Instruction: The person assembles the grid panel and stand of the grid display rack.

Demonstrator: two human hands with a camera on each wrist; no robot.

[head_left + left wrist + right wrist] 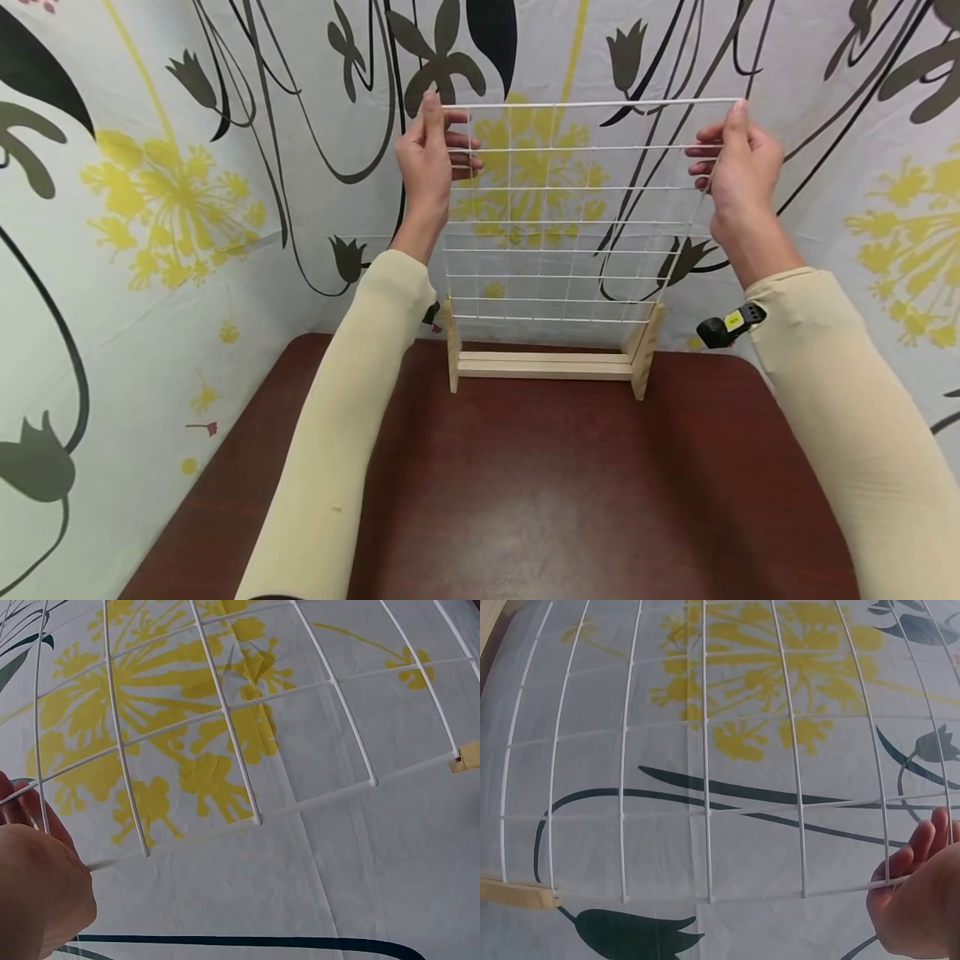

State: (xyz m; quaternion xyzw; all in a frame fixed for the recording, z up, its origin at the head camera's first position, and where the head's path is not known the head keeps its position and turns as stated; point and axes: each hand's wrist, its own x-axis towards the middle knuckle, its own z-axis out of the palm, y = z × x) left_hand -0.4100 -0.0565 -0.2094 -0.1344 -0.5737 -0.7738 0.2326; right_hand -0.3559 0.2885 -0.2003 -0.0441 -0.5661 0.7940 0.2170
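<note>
A white wire grid panel [555, 187] stands upright, its lower end between the two side pieces of a pale wooden stand [543, 367]. My left hand [435, 158] grips the grid's upper left corner, thumb on the near side and fingers behind the wires. At the upper right corner my right hand [742, 167] holds the side wire in the same way. The left wrist view shows the grid's edge wire running from the left hand [49, 892] to a wooden tip [466, 759]. In the right wrist view, fingers of the right hand [919, 900] curl round the edge wire.
The stand rests near the back edge of a dark red-brown table [517, 483]. Behind and to the left hangs a white cloth [292, 217] printed with yellow flowers and dark leaves. A small black device [727, 325] with a yellow label sits by the right sleeve.
</note>
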